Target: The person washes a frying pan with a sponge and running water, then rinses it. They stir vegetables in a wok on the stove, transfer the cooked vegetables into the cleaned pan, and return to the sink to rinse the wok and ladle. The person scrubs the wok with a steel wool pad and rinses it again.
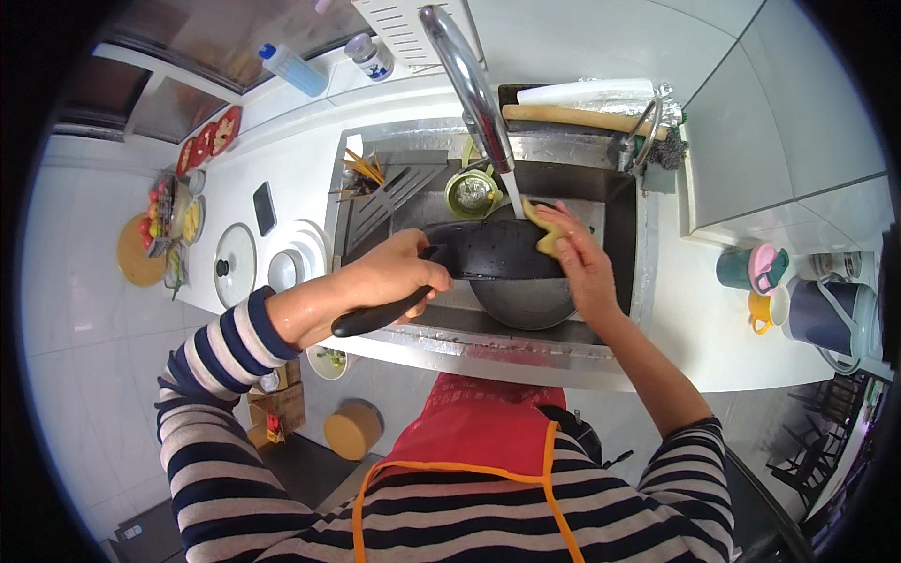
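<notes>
My left hand (383, 271) grips the black handle of a dark frying pan (493, 250), which is tilted on its side over the sink (443, 302). With my right hand (588, 264) I hold a yellow cloth (549, 232) against the pan's right-hand rim. Water runs from the chrome faucet (471, 84) just behind the pan, close to the cloth. Below the pan, a second round pan or lid (524, 306) lies in the basin, partly hidden. A green strainer (473, 193) sits behind the pan in the sink.
Chopsticks (364, 167) stand at the sink's left corner. A glass lid (236, 264), white bowls (285, 269) and a phone (265, 208) lie on the left counter. On the right are a green cup (735, 269), yellow mug (764, 311) and large pitcher (820, 317). A rolling pin (577, 118) lies behind the sink.
</notes>
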A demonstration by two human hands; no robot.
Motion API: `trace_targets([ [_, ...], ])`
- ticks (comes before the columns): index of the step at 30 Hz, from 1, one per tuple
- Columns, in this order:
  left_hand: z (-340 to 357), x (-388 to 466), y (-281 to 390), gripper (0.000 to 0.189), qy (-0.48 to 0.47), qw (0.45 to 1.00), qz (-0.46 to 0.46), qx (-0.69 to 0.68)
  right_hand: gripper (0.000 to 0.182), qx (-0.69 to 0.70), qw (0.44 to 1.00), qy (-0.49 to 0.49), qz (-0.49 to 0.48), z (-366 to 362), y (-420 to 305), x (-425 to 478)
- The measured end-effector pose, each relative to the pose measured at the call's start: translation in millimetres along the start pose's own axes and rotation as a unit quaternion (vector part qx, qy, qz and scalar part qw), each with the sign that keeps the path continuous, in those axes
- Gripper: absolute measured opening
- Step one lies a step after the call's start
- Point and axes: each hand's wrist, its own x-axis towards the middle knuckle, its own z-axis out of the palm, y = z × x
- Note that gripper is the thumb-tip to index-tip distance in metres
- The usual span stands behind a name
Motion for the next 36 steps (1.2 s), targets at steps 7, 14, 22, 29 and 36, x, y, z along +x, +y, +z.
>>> trace_targets([
  [7,11.2,37.6,15.8,0.022,-0.002,0.998,-0.030,-0.050,0.037,-0.269,0.940,-0.073,-0.195,28.8,-67.1,27.0],
  [14,7.4,56.5,22.8,0.020,-0.003,0.992,-0.051,-0.116,0.044,-0.298,0.938,-0.028,-0.174,-15.2,-52.9,27.4],
  [22,18.3,66.1,29.6,0.018,-0.019,0.987,-0.067,-0.147,0.048,-0.255,0.942,-0.094,-0.197,13.7,-53.0,50.6],
  [29,11.0,77.0,27.2,0.014,-0.098,0.927,-0.128,-0.337,0.037,-0.215,0.952,-0.020,-0.218,10.3,-46.8,30.6],
  [36,8.2,58.8,18.6,0.019,-0.138,0.904,-0.173,-0.366,0.043,-0.018,0.998,-0.008,-0.066,-52.7,45.5,60.5],
])
